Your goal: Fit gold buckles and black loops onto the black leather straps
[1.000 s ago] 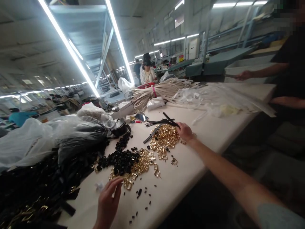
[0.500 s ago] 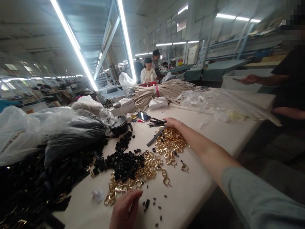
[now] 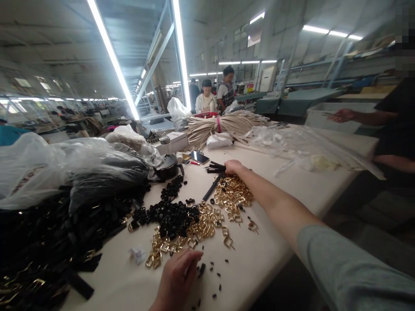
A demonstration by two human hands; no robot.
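Observation:
My right hand (image 3: 232, 167) reaches far over the table, its fingers closed at the ends of several black strips (image 3: 215, 167). Below it a longer dark strip (image 3: 213, 187) lies slanted beside a heap of gold buckles (image 3: 233, 190). Nearer to me, my left hand (image 3: 180, 274) rests low over the table with fingers curled together; whatever they may hold is hidden. Just beyond it are more gold buckles (image 3: 207, 222) and a pile of small black loops (image 3: 175, 218). Small black bits (image 3: 218, 275) are scattered to its right.
Black straps with buckles (image 3: 42, 246) and plastic bags (image 3: 106, 168) fill the left side. Farther back are a black lidded pot (image 3: 167, 166), a phone (image 3: 199, 157), a bundle of beige strips (image 3: 233, 123) and clear plastic (image 3: 292, 142). A co-worker's hand (image 3: 343, 115) shows at right.
The whole view has shifted slightly, with most things sitting a little further right. My right hand stays at the black strips; my left hand stays curled near the buckles. A person at the back stands more upright.

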